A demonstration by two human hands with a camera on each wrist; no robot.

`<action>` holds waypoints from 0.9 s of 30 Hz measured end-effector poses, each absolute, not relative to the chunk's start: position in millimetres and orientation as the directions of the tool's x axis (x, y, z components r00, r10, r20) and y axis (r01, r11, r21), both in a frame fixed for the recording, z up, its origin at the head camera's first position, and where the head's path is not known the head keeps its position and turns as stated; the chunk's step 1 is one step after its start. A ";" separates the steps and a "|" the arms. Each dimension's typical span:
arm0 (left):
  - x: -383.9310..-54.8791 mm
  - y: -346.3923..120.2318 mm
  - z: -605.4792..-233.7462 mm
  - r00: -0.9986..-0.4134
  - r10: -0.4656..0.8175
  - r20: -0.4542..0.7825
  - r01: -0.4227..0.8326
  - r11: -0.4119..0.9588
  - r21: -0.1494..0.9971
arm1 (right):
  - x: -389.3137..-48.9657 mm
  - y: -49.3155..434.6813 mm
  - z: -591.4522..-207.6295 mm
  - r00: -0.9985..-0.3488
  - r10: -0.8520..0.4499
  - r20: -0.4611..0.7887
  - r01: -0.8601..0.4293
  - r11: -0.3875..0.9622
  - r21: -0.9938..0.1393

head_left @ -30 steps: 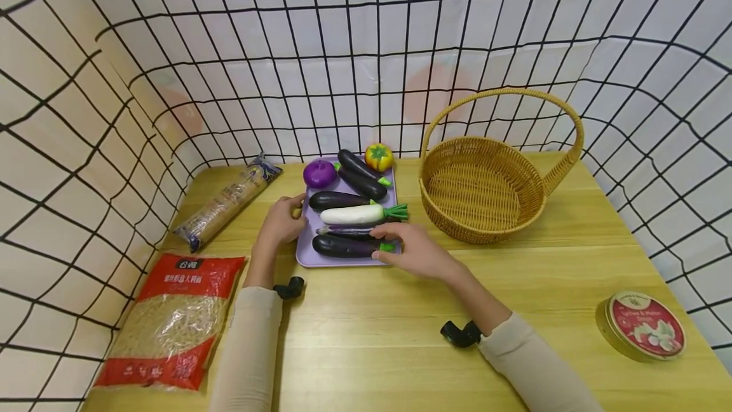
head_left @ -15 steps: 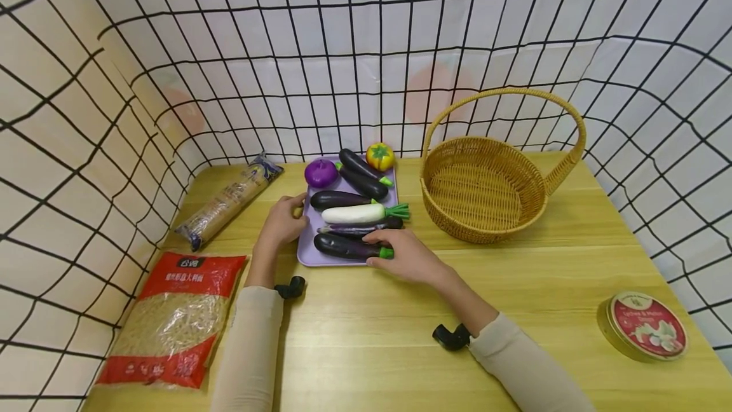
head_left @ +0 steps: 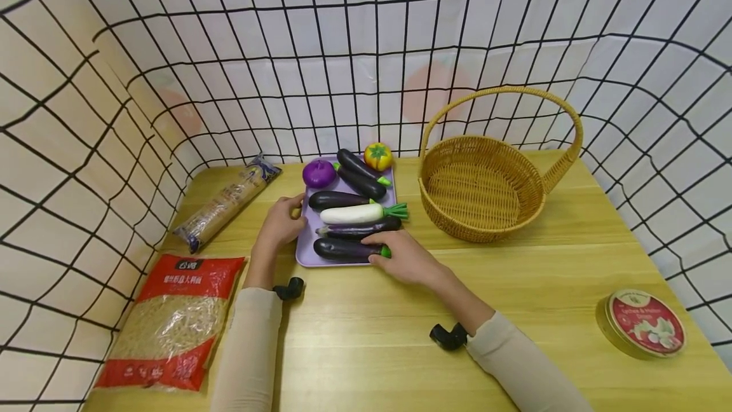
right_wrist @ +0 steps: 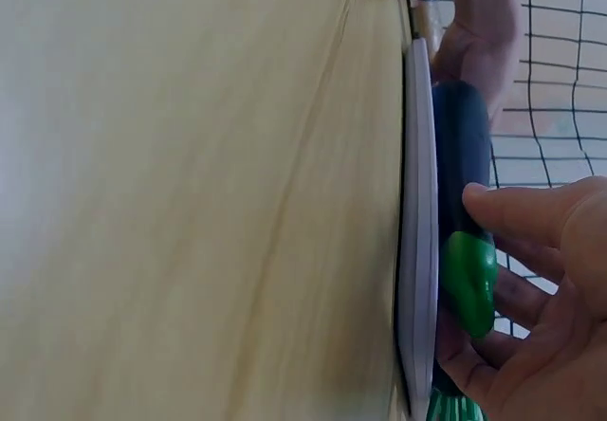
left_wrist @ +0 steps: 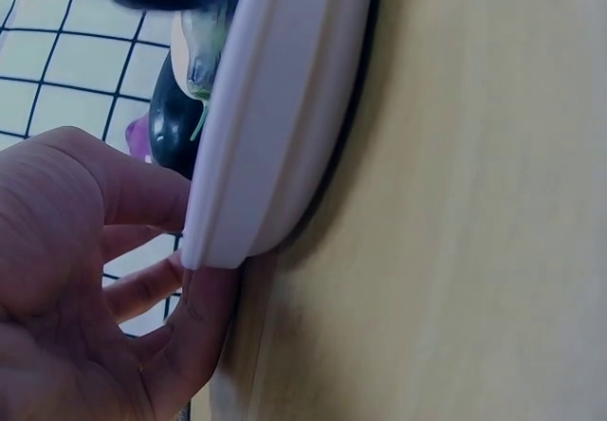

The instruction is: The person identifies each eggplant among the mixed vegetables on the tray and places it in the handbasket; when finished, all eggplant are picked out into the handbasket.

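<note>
A lilac tray bears several dark eggplants, a white radish with green leaves and a purple onion. My left hand pinches the tray's left rim; the left wrist view shows fingers above and below the tray edge. At the tray's near right corner, my right hand holds the nearest eggplant by its green-capped end. In the right wrist view the thumb presses this eggplant, with the other fingers partly hidden behind it. Another long eggplant lies just beyond it.
A wicker basket with a tall handle stands right of the tray. A pasta bag and a long noodle packet lie left. A round tin sits far right. Black grid mesh encloses the table's back and sides.
My right hand has shifted slightly left and nearer, settling round the nearest eggplant's green end. More of the long eggplant behind it now shows. My left hand has stayed on the tray rim.
</note>
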State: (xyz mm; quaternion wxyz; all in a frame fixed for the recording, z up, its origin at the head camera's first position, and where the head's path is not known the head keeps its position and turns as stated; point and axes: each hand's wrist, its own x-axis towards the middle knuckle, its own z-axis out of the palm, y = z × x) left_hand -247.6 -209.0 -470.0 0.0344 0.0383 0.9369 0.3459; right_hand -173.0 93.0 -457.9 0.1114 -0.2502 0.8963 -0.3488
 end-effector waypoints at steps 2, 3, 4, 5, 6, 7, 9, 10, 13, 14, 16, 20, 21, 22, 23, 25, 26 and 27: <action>-247.3 -209.1 -469.8 -0.995 0.093 -0.040 0.045 0.758 0.651 | -173.0 96.4 -455.6 -0.857 -0.514 -0.039 -0.353 0.641 -0.681; -247.3 -209.2 -470.2 -0.995 0.093 -0.042 0.043 0.758 0.651 | -173.0 98.4 -454.4 -0.859 -0.510 -0.042 -0.349 0.644 -0.681; -247.3 -209.4 -470.5 -0.995 0.093 -0.042 0.043 0.758 0.651 | -173.0 100.7 -452.9 -0.861 -0.507 -0.044 -0.345 0.646 -0.681; -247.3 -209.4 -470.8 -0.995 0.093 -0.042 0.043 0.757 0.652 | -173.0 103.1 -451.4 -0.863 -0.503 -0.050 -0.338 0.648 -0.682; -247.4 -209.6 -471.0 -0.995 0.092 -0.043 0.041 0.754 0.656 | -173.4 105.6 -450.1 -0.863 -0.503 -0.049 -0.337 0.645 -0.686; -247.5 -209.8 -471.4 -0.995 0.094 -0.042 0.044 0.753 0.656 | -173.4 108.4 -448.2 -0.865 -0.500 -0.049 -0.332 0.641 -0.692; -247.8 -210.2 -472.2 -0.995 0.095 -0.042 0.043 0.747 0.663 | -173.4 114.7 -444.6 -0.867 -0.496 -0.046 -0.325 0.634 -0.701; -247.9 -210.4 -472.4 -0.995 0.092 -0.040 0.042 0.744 0.667 | -173.6 117.8 -442.5 -0.869 -0.493 -0.046 -0.319 0.627 -0.710; -247.8 -211.1 -473.1 -0.995 0.088 -0.039 0.038 0.731 0.681 | -174.7 127.7 -435.4 -0.872 -0.488 -0.022 -0.320 0.604 -0.730; -247.6 -211.4 -473.3 -0.996 0.085 -0.039 0.035 0.727 0.686 | -175.0 130.8 -432.6 -0.874 -0.486 -0.013 -0.322 0.598 -0.734; -247.1 -212.0 -473.3 -0.996 0.084 -0.037 0.035 0.723 0.690 | -175.8 136.9 -427.2 -0.881 -0.474 0.009 -0.328 0.596 -0.733; -245.9 -212.0 -472.0 -0.996 0.084 -0.040 0.033 0.722 0.691 | -176.0 151.9 -418.0 -0.902 -0.430 0.044 -0.323 0.603 -0.730; -245.6 -211.6 -471.4 -0.996 0.082 -0.041 0.031 0.723 0.690 | -176.3 156.0 -416.2 -0.904 -0.423 0.053 -0.324 0.601 -0.730; -245.3 -211.1 -470.9 -0.996 0.080 -0.043 0.028 0.723 0.691 | -176.5 160.5 -414.5 -0.907 -0.418 0.059 -0.323 0.598 -0.733; -245.2 -210.7 -470.6 -0.996 0.079 -0.044 0.027 0.723 0.691 | -177.2 164.7 -412.9 -0.907 -0.415 0.065 -0.324 0.594 -0.736; -245.0 -209.8 -470.0 -0.996 0.075 -0.048 0.021 0.722 0.692 | -178.1 173.4 -409.9 -0.912 -0.405 0.070 -0.323 0.601 -0.731; -245.1 -209.4 -469.9 -0.996 0.074 -0.050 0.019 0.721 0.693 | -178.9 177.9 -408.8 -0.913 -0.403 0.072 -0.324 0.603 -0.729; -245.2 -209.1 -470.0 -0.996 0.073 -0.052 0.016 0.719 0.695 | -179.8 182.6 -407.9 -0.914 -0.398 0.074 -0.323 0.606 -0.727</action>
